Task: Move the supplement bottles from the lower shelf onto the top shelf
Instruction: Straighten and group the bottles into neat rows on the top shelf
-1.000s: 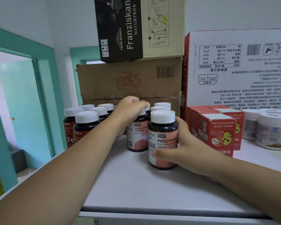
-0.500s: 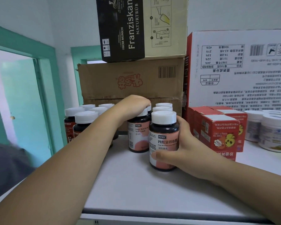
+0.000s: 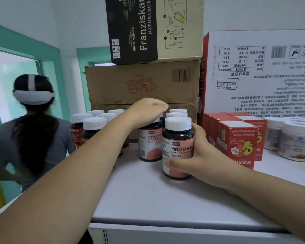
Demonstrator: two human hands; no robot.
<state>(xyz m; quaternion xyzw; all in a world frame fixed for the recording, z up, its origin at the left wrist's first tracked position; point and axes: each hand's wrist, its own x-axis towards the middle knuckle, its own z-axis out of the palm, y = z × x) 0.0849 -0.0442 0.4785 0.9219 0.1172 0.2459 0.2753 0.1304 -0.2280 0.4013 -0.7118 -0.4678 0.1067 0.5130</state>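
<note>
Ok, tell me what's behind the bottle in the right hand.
Two white caps in a row, then the brown carton. The front bottle, gripped by the right hand, covers those bottles' bodies and labels.

Front bottle (image 3: 176, 150) — PIETRICK; next bottle (image 3: 150, 144), Soft Candy; black carton (image 3: 132, 29) — NATURTRÜB, FROM MUNICH.

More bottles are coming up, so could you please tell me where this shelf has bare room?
Bare shelf runs along the front edge, before the front bottle in the right hand, and rightward before the red cartons and white jars. Crowded at back: supplement bottles against the brown carton, one gripped by the left hand.
</note>
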